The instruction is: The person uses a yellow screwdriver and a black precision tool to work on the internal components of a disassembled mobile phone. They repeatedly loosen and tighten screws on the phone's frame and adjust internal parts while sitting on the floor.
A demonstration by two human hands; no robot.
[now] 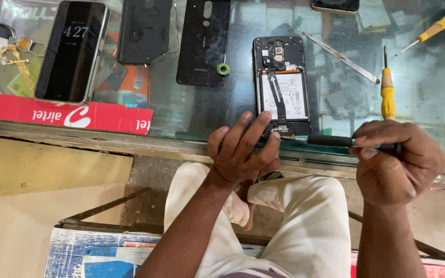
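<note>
Opened phone (282,85) lies back-off on glass counter (428,87). Left hand (243,149) fingers spread, pressing its near end. Right hand (395,162) fist-grips black screwdriver (336,140), tip at phone's bottom edge. Nearby: yellow screwdriver (387,92), metal pry tool (341,56), detached back cover (203,41), green ring (223,69).

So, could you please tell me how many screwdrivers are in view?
3: a black one in the right hand, a yellow-handled one on the glass, another at the top right corner. Others may be out of frame.

A glass counter (428,92) stands over a pale dusty floor (16,226).
</note>
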